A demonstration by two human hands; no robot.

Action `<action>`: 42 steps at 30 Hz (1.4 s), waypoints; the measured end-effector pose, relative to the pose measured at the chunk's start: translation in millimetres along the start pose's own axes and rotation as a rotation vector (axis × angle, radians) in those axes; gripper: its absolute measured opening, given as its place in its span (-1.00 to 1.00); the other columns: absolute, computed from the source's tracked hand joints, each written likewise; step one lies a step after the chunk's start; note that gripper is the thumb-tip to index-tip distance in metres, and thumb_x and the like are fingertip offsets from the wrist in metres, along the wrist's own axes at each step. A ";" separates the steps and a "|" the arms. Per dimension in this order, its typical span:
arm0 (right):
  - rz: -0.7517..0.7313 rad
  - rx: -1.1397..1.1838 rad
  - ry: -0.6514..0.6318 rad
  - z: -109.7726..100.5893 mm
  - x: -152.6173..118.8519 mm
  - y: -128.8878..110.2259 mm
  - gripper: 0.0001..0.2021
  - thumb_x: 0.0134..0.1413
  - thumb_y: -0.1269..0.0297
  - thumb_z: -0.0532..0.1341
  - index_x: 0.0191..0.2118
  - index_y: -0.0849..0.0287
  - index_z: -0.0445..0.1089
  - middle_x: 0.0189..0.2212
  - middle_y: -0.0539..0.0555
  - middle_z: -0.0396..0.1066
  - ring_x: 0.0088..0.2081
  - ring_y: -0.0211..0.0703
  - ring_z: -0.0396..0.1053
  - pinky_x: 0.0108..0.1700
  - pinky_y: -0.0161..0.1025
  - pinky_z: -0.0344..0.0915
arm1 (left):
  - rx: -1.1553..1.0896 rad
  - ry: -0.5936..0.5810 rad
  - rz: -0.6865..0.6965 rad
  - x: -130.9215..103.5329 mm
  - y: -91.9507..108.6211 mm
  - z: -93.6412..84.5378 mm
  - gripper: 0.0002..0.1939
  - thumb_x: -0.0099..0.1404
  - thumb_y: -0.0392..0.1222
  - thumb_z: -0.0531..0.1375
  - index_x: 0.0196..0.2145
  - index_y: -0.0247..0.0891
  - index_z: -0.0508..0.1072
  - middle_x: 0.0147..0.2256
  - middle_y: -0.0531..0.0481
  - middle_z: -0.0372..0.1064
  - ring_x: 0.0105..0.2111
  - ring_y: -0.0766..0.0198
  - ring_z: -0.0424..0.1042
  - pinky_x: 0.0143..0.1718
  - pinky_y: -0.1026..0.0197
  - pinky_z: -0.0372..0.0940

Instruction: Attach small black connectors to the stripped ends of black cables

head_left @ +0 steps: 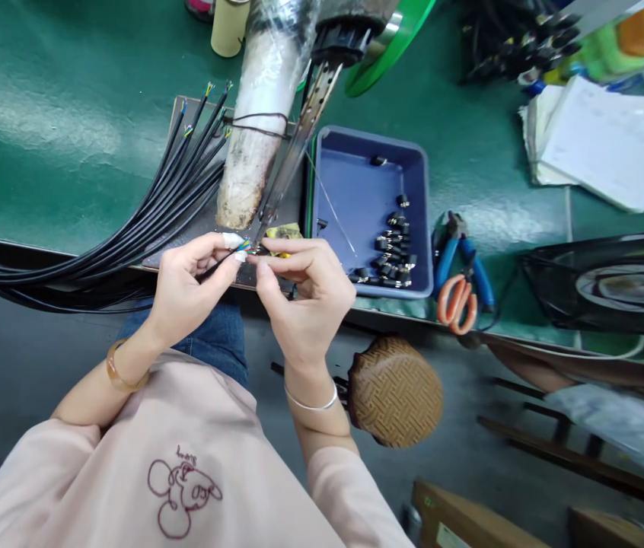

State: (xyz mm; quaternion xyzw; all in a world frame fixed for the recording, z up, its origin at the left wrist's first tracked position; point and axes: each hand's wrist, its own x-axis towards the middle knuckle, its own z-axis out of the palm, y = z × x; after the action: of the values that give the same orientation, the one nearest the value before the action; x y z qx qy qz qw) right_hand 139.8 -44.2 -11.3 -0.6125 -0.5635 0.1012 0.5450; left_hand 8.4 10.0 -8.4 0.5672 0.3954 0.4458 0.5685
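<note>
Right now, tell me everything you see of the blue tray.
The blue tray is rectangular, plastic-looking, with raised walls. It sits on the green bench near the front edge. Small black parts with shiny bits lie inside, mostly at its near end. A thin strand crosses its left side. The right hand hides a corner; contact is unclear.

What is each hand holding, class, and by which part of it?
Left hand: a black cable, near its coloured wires. Right hand: cannot tell; anything pinched there is too small.
</note>
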 end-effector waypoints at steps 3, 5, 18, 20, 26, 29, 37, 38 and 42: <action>-0.019 0.004 -0.002 -0.9 -0.9 0.7 -0.89 0.18 0.42 0.27 -0.37 0.10 0.40 -0.24 0.04 0.55 -0.23 -0.16 0.57 -0.30 -0.21 0.56 | 0.025 -0.002 -0.005 -0.4 0.8 -0.5 -0.89 0.20 -0.21 0.32 -0.34 -0.31 0.54 -0.54 0.08 0.37 -0.58 0.43 0.32 -0.53 0.37 0.30; -0.043 0.009 0.003 -1.3 -0.9 1.7 -0.89 0.17 0.43 0.27 -0.36 0.10 0.40 -0.24 0.03 0.55 -0.21 -0.15 0.58 -0.24 -0.17 0.57 | 0.039 -0.005 -0.008 -0.6 0.9 -0.6 -0.91 0.21 -0.23 0.31 -0.34 -0.31 0.54 -0.54 0.07 0.37 -0.57 0.43 0.33 -0.52 0.37 0.30; -0.118 -0.066 -0.012 -4.3 -4.7 4.9 -0.87 0.16 0.48 0.28 -0.35 0.10 0.39 -0.26 0.03 0.57 -0.23 -0.21 0.57 -0.31 -0.29 0.53 | 0.002 -0.045 -0.012 -2.9 -2.2 1.1 -0.92 0.19 -0.24 0.28 -0.37 -0.32 0.51 -0.53 0.07 0.38 -0.54 0.42 0.35 -0.48 0.38 0.31; -0.166 -0.096 0.013 -4.4 -5.2 4.6 -0.86 0.15 0.49 0.28 -0.33 0.09 0.40 -0.28 0.02 0.57 -0.23 -0.20 0.57 -0.30 -0.29 0.54 | 0.007 -0.046 0.002 -5.0 -1.6 0.5 -0.92 0.18 -0.26 0.29 -0.35 -0.32 0.51 -0.51 0.07 0.40 -0.52 0.42 0.37 -0.45 0.38 0.32; -0.133 -0.070 -0.012 -11.3 -6.5 1.5 -0.87 0.15 0.50 0.29 -0.34 0.11 0.41 -0.30 -0.02 0.58 -0.31 -0.25 0.58 -0.27 -0.30 0.57 | 0.012 -0.125 0.023 -10.3 1.3 -7.6 -0.91 0.25 -0.25 0.28 -0.39 -0.33 0.52 -0.51 0.05 0.46 -0.56 0.45 0.35 -0.49 0.40 0.29; 0.025 0.059 -0.147 -17.0 -5.8 -0.9 -0.89 0.17 0.46 0.28 -0.35 0.12 0.41 -0.33 -0.04 0.56 -0.38 -0.27 0.56 -0.36 -0.33 0.56 | -0.086 -0.249 -0.070 -9.9 4.2 -11.6 -0.79 0.30 -0.20 0.26 -0.46 -0.34 0.46 -0.57 0.06 0.41 -0.63 0.48 0.28 -0.55 0.39 0.25; -0.416 -0.224 -0.051 -18.3 -11.0 -5.9 -0.81 0.10 0.53 0.34 -0.32 0.09 0.39 -0.34 -0.03 0.56 -0.35 -0.29 0.52 -0.33 -0.36 0.45 | -0.178 -0.312 -0.173 -11.4 7.2 -14.6 -0.75 0.27 -0.08 0.32 -0.37 -0.35 0.46 -0.61 0.11 0.35 -0.69 0.52 0.17 -0.61 0.40 0.19; -0.408 -0.218 -0.065 -17.3 -11.7 -6.1 -0.81 0.12 0.54 0.32 -0.32 0.09 0.38 -0.36 -0.04 0.55 -0.36 -0.30 0.51 -0.34 -0.36 0.43 | -0.172 -0.320 -0.179 -11.7 7.8 -14.9 -0.75 0.26 -0.07 0.33 -0.37 -0.35 0.46 -0.62 0.11 0.34 -0.69 0.51 0.17 -0.61 0.40 0.18; -0.227 -0.045 -0.102 -13.6 -12.6 -5.6 -0.83 0.17 0.51 0.27 -0.34 0.09 0.34 -0.39 -0.06 0.47 -0.37 -0.30 0.44 -0.43 -0.37 0.35 | -0.153 -0.354 -0.196 -12.4 11.1 -16.0 -0.73 0.24 -0.06 0.33 -0.43 -0.34 0.44 -0.63 0.11 0.31 -0.67 0.50 0.20 -0.62 0.41 0.17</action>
State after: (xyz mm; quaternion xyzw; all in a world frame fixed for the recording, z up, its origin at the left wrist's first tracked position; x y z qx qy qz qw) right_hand 142.3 -63.1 -7.9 -0.5511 -0.6582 0.0572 0.5097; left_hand -11.1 2.4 1.3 0.5507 0.3075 0.3103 0.7112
